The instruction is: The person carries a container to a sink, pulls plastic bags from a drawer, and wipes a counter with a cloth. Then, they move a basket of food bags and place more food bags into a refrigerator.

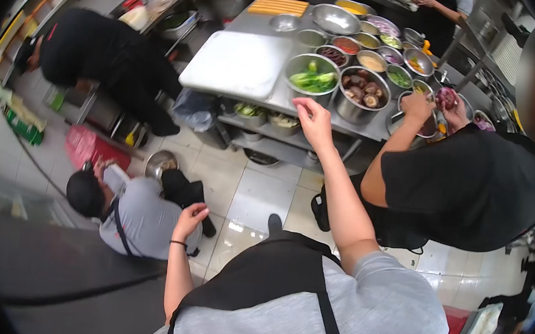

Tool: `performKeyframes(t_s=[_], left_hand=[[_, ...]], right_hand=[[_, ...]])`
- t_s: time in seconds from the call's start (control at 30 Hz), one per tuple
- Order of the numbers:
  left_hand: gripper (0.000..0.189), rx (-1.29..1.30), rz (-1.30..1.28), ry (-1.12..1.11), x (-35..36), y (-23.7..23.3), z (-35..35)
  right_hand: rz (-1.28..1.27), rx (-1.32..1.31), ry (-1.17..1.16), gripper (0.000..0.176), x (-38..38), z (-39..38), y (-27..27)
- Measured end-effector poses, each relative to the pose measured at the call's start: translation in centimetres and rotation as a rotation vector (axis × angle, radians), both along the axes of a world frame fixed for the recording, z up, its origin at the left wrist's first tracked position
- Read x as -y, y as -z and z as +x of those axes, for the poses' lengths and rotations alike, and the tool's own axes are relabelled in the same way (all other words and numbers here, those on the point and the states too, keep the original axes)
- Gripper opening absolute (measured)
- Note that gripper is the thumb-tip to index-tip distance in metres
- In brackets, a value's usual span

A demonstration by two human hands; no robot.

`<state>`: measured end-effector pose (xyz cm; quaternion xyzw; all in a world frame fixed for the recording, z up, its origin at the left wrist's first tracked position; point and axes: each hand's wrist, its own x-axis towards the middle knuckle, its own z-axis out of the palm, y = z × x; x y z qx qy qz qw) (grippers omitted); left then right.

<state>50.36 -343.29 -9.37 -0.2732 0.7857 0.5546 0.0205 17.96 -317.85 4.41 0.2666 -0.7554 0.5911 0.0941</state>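
Note:
My right hand [312, 121] reaches out just below the metal pot of leafy greens [313, 79]. Its fingers are loosely bent and apart, and nothing shows in them. Lower left, my left hand [191, 219], with a dark band at the wrist, hangs over the tiled floor beside a crouching person; its fingers are slightly curved and it holds nothing visible. A pot of mushrooms [363, 92] stands right of the greens. Left of these pots, a white cutting board [236, 63] lies on the steel table [366, 128].
A person [455, 180] at right handles a purple onion-like item. Another person [142, 209] crouches at left by a red basin [107, 151] and a metal bowl [161, 164]. One in black [107, 52] bends at upper left. A lined bin [201, 117] stands under the table's corner.

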Motion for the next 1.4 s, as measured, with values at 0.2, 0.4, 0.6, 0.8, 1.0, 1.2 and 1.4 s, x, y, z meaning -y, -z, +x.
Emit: performKeyframes(t_s=[0.2,0.4,0.6,0.8,1.0,1.2,1.4], left_hand=[[0.032,0.297,0.138,0.091,3.5,7.1,-2.9],[0.038,0.442,0.087,0.165,10.2,19.5,0.6],[0.035,0.398,-0.126,0.503,17.5,22.2,-3.6],[0.033,0.563,0.057,0.268,24.8,21.6,-15.1],[0.024,0.564,0.099,0.046,23.6,12.9,-23.0],[0.022,-0.091,-0.315,1.073,23.1,20.2,-26.6],[0.024,0.361,-0.084,0.532,17.4,14.2,-29.4]], right_hand=[[-0.28,-0.033,0.12,0.022,2.9,-8.5,-3.4],[-0.262,-0.138,0.286,0.021,4.0,-16.3,-7.6],[-0.28,-0.344,0.528,0.016,1.4,-22.2,-11.5],[0.013,-0.364,0.991,0.018,-8.6,-31.6,-11.0],[0.409,0.056,1.195,0.026,-17.6,-36.8,-11.0],[0.483,0.144,1.174,0.025,-21.8,-43.1,-7.3],[0.535,0.124,1.103,0.018,-22.3,-48.0,-4.0]])
